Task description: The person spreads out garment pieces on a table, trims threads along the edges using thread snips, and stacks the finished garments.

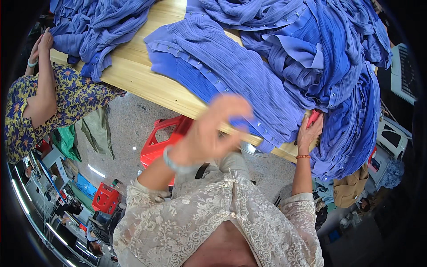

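At 3 o'clock I'm seeing the right hand (308, 132) grasping a red object (314, 117), likely steadying cloth (231, 62); the left hand (221, 127) is blurring, grip untellable.

- I watch through the left of two fisheye cameras worn on the person's head.
- My view faces steeply down, past the lace blouse (173, 222) at the lower edge and out to the tabletop (133, 73) across the upper part.
- The lens sits close above the chest; the tabletop lies farther off.
- I get a wide sweep, floor (126, 122) included, with straight edges bowing and the corners black.
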{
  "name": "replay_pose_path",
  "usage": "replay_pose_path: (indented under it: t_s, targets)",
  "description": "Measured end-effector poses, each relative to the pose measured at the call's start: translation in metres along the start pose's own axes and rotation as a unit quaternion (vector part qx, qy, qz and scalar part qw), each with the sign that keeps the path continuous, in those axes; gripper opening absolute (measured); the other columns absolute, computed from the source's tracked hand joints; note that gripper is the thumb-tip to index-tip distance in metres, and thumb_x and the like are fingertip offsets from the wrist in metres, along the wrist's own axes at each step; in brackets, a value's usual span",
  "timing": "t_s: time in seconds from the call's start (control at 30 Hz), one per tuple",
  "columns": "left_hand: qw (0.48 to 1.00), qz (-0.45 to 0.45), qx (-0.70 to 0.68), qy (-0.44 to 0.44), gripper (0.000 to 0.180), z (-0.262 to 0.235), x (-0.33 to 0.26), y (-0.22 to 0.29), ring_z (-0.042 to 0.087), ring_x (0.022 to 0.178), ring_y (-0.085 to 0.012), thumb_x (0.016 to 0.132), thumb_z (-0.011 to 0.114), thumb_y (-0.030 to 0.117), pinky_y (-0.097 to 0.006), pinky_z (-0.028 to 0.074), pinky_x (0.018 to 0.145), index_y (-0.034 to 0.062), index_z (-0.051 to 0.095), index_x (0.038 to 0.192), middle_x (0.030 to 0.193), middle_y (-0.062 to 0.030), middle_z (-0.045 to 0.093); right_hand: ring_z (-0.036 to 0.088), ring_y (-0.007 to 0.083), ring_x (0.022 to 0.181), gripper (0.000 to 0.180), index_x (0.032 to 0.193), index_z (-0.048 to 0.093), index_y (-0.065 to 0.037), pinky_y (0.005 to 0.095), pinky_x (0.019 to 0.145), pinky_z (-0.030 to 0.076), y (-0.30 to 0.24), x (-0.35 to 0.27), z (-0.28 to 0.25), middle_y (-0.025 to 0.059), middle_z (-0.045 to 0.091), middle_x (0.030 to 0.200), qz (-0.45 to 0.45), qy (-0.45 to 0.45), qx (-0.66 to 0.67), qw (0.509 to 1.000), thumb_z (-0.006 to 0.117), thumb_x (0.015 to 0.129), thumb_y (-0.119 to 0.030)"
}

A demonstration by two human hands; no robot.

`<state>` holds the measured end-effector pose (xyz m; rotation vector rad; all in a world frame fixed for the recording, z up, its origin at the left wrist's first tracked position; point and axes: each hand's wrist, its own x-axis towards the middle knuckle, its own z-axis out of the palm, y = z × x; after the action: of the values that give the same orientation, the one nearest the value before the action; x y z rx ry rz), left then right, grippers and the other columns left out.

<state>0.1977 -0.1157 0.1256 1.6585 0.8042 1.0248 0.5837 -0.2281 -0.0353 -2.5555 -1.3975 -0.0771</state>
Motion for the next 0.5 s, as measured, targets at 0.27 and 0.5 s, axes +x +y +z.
replay_pose_path:
  t_s: [0.27,0.5]
  targets:
    - [0.899,0.033,0.424,-0.110,0.042,-0.054,0.021,-0.149,0.041,0.134,-0.0308,0.086,0.066,0.020,-0.050,0.028,0.110,0.0208,0.060,0.128,0.140,-0.0094,0.049,0.035,0.0397,0.133,0.067,0.147,0.032,-0.005,0.0487,0.110,0.025,-0.005,-0.002,0.008,0.0226,0.038,0.144,-0.044,-0.004,0.024,0.999,0.059,0.092,-0.030]
    - [0.866,0.034,0.476,-0.147,0.054,-0.053,0.040,-0.166,0.032,0.139,-0.0297,0.086,0.065,0.020,-0.053,0.024,0.111,0.0277,0.051,0.138,0.151,-0.0069,0.036,0.036,0.0406,0.130,0.066,0.148,0.031,-0.006,0.0492,0.109,0.026,-0.002,-0.001,0.008,0.0214,0.038,0.145,-0.055,0.008,0.024,0.998,0.058,0.092,-0.029]
